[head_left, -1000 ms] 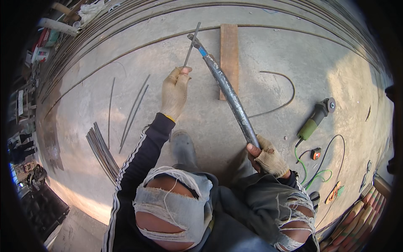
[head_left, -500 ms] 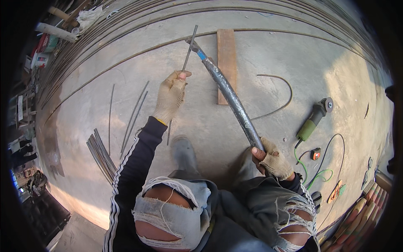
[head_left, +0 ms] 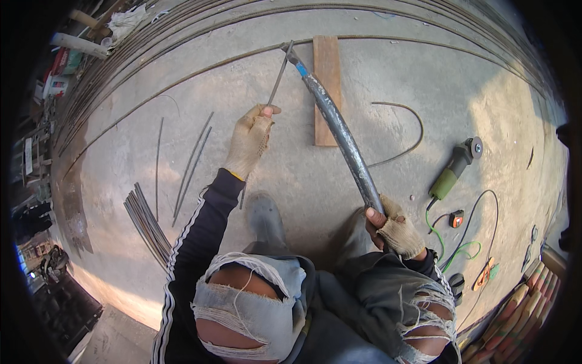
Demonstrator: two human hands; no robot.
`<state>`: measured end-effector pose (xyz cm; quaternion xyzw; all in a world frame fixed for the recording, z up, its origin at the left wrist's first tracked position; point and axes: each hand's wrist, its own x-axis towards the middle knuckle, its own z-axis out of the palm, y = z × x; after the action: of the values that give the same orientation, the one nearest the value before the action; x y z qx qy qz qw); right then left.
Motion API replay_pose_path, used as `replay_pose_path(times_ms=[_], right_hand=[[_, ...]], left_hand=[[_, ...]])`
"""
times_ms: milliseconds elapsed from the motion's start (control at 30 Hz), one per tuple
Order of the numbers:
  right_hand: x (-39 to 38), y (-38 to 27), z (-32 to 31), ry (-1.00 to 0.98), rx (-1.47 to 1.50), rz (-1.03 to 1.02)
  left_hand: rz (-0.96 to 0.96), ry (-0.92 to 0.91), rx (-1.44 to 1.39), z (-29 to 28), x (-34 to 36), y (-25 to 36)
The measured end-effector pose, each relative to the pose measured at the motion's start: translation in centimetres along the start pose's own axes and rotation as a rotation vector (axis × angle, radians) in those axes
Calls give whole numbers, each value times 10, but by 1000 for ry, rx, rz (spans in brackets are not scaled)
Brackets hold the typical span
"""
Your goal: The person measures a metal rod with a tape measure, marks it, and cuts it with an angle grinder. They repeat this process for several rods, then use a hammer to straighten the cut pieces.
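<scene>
My left hand point(head_left: 250, 136), in a fingerless knit glove, is closed around a thin steel rod point(head_left: 279, 79). The rod's far end slants up to the forked metal head of a rebar bender point(head_left: 339, 130), a long worn black pipe handle with a blue band. Whether the rod sits inside the fork is too small to tell. Below the left wrist, a short length of rod shows beside my boot point(head_left: 265, 218). Gloved as well, my right hand point(head_left: 397, 230) grips the lower end of the bender's handle, thumb along it, near my right knee.
Under the bender lies a wooden plank point(head_left: 326, 91). Long bars point(head_left: 224, 59) curve across the far floor. A bundle of cut rods point(head_left: 145, 224) and loose rods point(head_left: 193, 167) lie left; a bent rod point(head_left: 419, 127), corded angle grinder point(head_left: 451, 173) and orange-black tape measure point(head_left: 456, 219) lie right.
The bender's head has shifted slightly right and away from me. The rod tilts further right, and its tip now stands close to the head instead of reaching well past it.
</scene>
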<state>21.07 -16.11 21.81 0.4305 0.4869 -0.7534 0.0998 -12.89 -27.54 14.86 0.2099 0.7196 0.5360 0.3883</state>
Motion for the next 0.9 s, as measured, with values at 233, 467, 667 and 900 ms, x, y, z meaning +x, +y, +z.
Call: replay_pose_path(times_ms=[233,467,667,900], right_hand=[[1,-2,3,-1,22,-43],[1,1,5,14,26,-45],[11,4,1,-10,52,-91],[14,1,0,81,116,-177]], left_hand=[[59,106,83,8,2,-6],[43,127,21,14,-1,-6],[-103,-199,-182,-20,13,4],[-254,-200,-90,-70,-36,-36]])
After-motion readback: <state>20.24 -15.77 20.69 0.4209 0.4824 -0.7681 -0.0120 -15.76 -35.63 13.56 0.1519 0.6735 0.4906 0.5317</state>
